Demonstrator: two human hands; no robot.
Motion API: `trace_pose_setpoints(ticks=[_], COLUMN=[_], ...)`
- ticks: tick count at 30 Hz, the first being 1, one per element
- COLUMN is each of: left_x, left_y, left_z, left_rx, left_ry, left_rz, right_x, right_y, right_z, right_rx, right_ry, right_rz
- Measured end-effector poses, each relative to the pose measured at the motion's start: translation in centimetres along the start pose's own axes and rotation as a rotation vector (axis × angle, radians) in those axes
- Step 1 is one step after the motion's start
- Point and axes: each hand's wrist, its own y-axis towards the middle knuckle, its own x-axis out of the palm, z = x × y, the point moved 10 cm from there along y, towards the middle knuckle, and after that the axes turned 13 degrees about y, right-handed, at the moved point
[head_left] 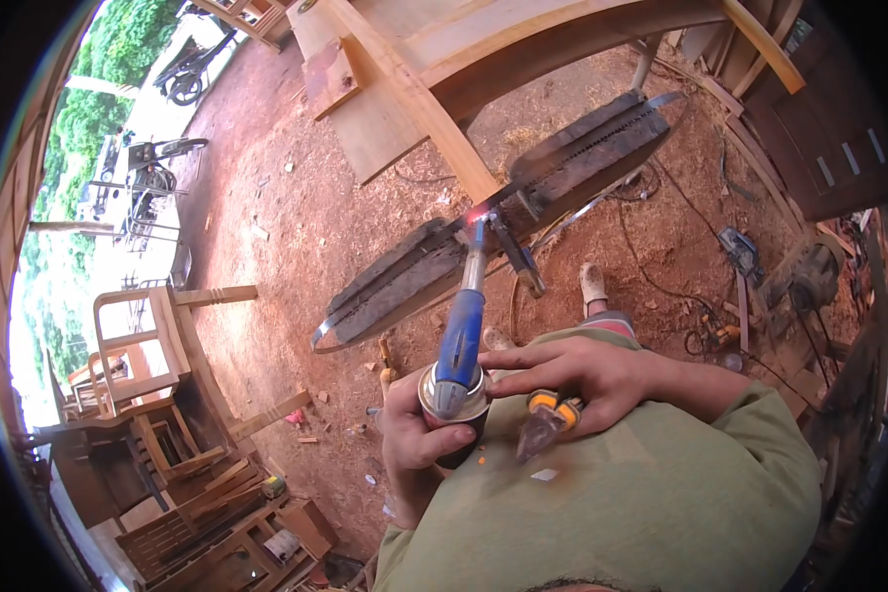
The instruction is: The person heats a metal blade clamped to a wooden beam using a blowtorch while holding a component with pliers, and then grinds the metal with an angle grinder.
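My left hand (pixel 411 434) is wrapped around the gas canister (pixel 456 456) of a blue blow torch (pixel 462 331). The torch nozzle points away from me, and a red-orange glow shows at its tip. There, a dark clamp-like fixture (pixel 511 245) joins two long dark blocks (pixel 405 286), with a thin metal band (pixel 324 333) running along them and past their ends. In my right hand (pixel 602 380) are pliers (pixel 545 426) with yellow-orange handles, jaws pointing down toward my shirt. Fingers of that hand reach across to the canister top by the torch.
A wooden bench (pixel 454 148) supports the fixture ahead. Wooden chair frames (pixel 133 345) and stacked pieces (pixel 207 503) stand at left. Power tools (pixel 740 252) and cables lie at right on the reddish, shaving-strewn ground (pixel 276 197). Motorbikes (pixel 153 178) are parked beyond.
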Motion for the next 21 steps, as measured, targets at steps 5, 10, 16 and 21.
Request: trace_pose_setpoints(ticks=[5, 10, 16, 21], left_x=[-0.8, -1.4, -3.9, -4.3], left_y=[-0.5, -0.9, -1.9, -1.3], left_z=[-0.3, -0.9, -2.2, -2.9], left_rx=[0.013, -0.012, -0.018, -0.01], left_ry=[0.022, -0.079, -0.211, -0.195], left_rz=[0.014, 0.091, 0.227, 0.155], right_x=[-2.8, -4.4, -3.3, -3.3], right_y=[-3.3, -8.6, -9.0, -9.5], right_z=[1.3, 7.4, 7.3, 8.5], right_rx=[0.069, 0.221, 0.289, 0.405], right_ry=[0.031, 0.646, 0.476, 0.424], right_rz=[0.25, 0.618, 0.606, 0.654])
